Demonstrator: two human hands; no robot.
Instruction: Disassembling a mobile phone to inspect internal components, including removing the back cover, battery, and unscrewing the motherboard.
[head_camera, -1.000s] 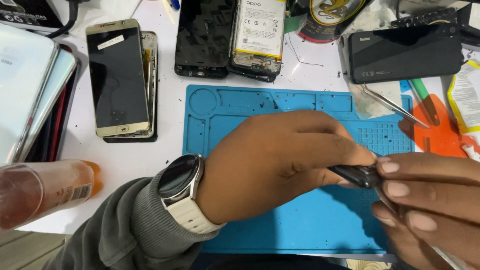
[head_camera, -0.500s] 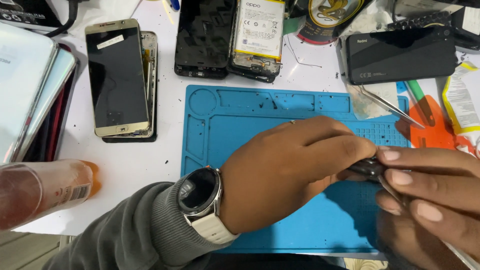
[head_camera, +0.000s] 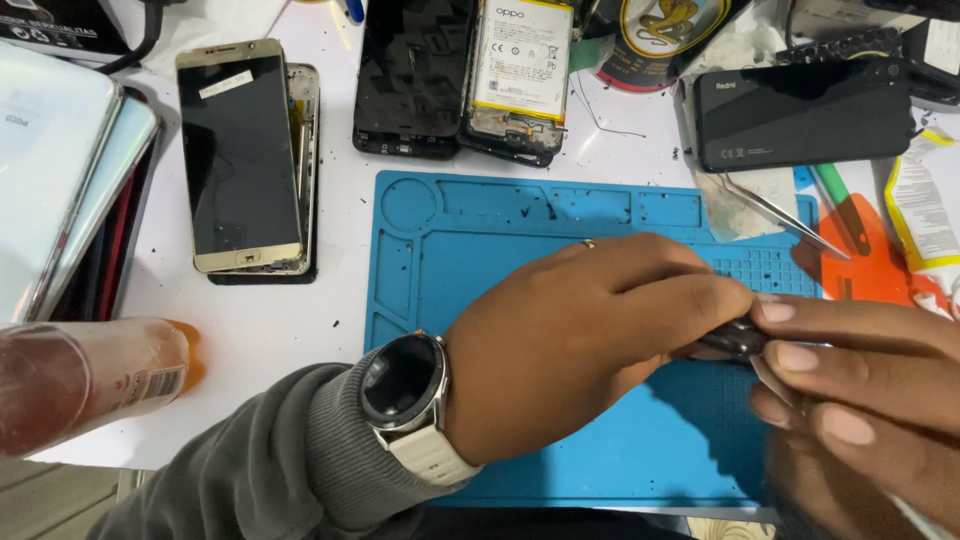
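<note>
Two hands pinch a small dark part over a blue work mat.

The left hand (head_camera: 590, 340) and right hand (head_camera: 850, 400) meet above the mat's (head_camera: 520, 240) right half, fingertips closed on the small dark part (head_camera: 735, 342) between them. It looks light, thin and probably fragile, best held by its edges. Tweezers (head_camera: 785, 215) lie near the mat's far right corner; phones (head_camera: 240, 160) rest beyond its left edge.

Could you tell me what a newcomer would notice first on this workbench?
Probably the two hands meeting over the blue repair mat: the left hand, with a wristwatch, and the right hand pinch a small dark part between them. Next, the phones behind the mat: a gold-framed phone at left, an opened phone with its battery showing at centre.
</note>
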